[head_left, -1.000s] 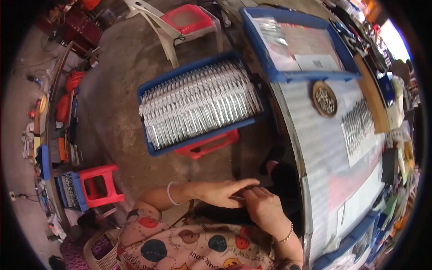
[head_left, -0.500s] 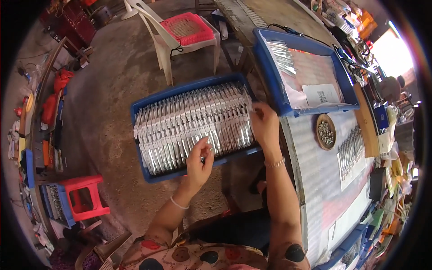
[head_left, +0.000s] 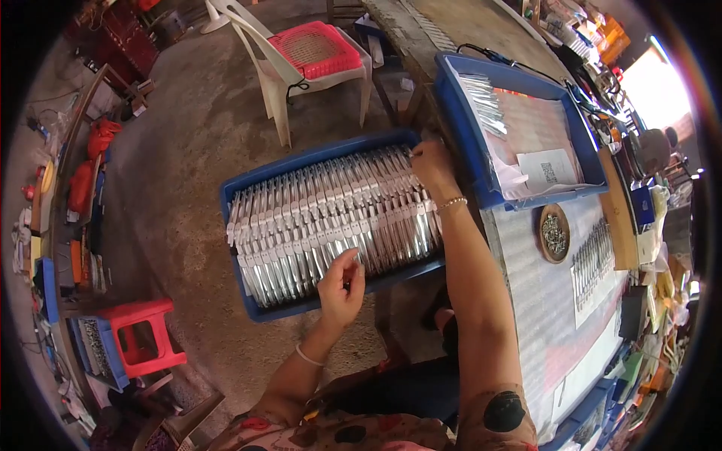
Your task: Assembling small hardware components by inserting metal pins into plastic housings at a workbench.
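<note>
A blue tray (head_left: 280, 167) holds slim silver metal pieces (head_left: 316, 197), packed side by side in overlapping rows with pale flat ends toward the middle. My right hand (head_left: 435, 167) reaches over its far right corner. Its fingers are pinched together at the end of the far row, and what is between them is hidden. My left hand (head_left: 342, 292) is at the near edge of the tray, above the near row. Its fingers curl toward the thumb around a small dark spot too small to name.
Right of me, a table (head_left: 519, 259) bears another blue tray (head_left: 519, 197) with metal pieces and paper, and a round bowl (head_left: 554, 234) of small metal parts. A white chair (head_left: 282, 83) with a pink seat stands beyond; a red stool (head_left: 143, 338) is at left.
My right hand has moved away from me, along the tray's right end to its far corner. My left hand has shifted slightly right. The view has shifted a little.
</note>
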Motion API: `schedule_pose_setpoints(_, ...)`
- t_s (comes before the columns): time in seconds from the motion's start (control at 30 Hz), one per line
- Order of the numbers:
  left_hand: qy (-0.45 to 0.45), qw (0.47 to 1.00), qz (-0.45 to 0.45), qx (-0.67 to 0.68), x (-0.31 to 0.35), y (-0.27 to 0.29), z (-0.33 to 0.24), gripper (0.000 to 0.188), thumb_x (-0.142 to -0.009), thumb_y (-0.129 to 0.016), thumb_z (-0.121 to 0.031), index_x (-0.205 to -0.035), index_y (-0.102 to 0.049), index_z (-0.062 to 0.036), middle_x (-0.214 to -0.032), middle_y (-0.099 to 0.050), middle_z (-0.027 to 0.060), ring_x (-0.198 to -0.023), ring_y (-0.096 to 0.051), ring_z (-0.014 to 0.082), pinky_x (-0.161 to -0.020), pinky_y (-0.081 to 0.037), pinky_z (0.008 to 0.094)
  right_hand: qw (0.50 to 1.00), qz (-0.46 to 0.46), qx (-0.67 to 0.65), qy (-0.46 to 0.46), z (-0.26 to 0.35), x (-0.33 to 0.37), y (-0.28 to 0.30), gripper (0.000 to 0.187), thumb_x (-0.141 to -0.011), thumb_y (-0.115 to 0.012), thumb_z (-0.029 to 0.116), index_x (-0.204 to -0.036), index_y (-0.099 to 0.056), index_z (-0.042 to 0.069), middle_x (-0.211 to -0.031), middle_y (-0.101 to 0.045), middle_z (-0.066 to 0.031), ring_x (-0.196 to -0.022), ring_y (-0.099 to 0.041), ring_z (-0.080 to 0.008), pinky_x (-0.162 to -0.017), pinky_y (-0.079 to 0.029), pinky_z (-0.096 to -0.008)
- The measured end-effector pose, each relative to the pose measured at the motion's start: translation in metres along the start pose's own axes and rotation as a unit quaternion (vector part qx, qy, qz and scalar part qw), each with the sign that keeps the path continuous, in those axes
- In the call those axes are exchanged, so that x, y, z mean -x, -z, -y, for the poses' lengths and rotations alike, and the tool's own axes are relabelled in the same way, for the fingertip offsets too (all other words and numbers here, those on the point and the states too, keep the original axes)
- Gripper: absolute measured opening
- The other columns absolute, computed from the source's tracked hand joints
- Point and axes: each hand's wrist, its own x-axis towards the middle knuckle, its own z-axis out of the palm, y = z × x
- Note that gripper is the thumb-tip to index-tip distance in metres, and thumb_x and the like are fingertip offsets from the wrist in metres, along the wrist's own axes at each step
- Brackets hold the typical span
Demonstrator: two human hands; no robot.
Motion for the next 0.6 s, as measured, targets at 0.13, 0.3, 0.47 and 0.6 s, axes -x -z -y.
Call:
schedule_pose_setpoints(0.13,0.008,1.000,0.005,0.010,-0.001,-0.003,-0.002,0.032,-0.089,-0.061,0.001,-0.121,-0.057,-0.0004,-0.087,-0.061,0.0056,-0.076,-0.056,0.0073,-0.069,-0.050,0.0227,0.998,0.035,0.038,-0.021,-0.016,-0.011,-0.008,0.017,-0.071,-0.063,0.009,-0.083,-0.076,0.009,-0.086,-0.069,-0.0176,-0.085,-0.067,-0.0333,-0.081,-0.054,-0.0385)
schedule_pose_setpoints(0.3,0.007,1.000,-0.004,0.007,0.000,-0.001,-0.001,0.031,-0.089,-0.061,0.000,-0.120,-0.058,-0.0004,-0.087,-0.061,0.0055,-0.075,-0.057,0.0078,-0.069,-0.050,0.0231,0.992,0.106,-0.065,0.021,-0.008,-0.008,0.014,0.016,-0.070,-0.066,0.009,-0.083,-0.075,0.005,-0.084,-0.070,-0.0178,-0.083,-0.069,-0.0290,-0.078,-0.054,-0.0330)
schedule_pose_setpoints(0.47,0.005,1.000,-0.008,-0.008,-0.001,-0.001,-0.003,0.030,-0.089,-0.061,-0.001,-0.119,-0.059,-0.0006,-0.086,-0.062,0.0060,-0.075,-0.058,0.0081,-0.070,-0.050,0.0236,0.991,0.075,-0.110,0.028,-0.009,-0.005,0.007,0.018,-0.070,-0.068,0.009,-0.085,-0.073,0.001,-0.083,-0.071,-0.0172,-0.082,-0.070,-0.0266,-0.077,-0.053,-0.0320)
schedule_pose_setpoints(0.6,-0.004,1.000,-0.014,-0.013,0.000,-0.004,-0.002,0.029,-0.089,-0.061,-0.001,-0.117,-0.060,-0.0009,-0.085,-0.062,0.0063,-0.074,-0.057,0.0086,-0.069,-0.050,0.0240,0.990,0.054,-0.130,0.011,-0.010,-0.004,0.009,0.018,-0.072,-0.068,0.009,-0.088,-0.073,0.001,-0.083,-0.071,-0.0186,-0.081,-0.070,-0.0281,-0.077,-0.053,-0.0328)
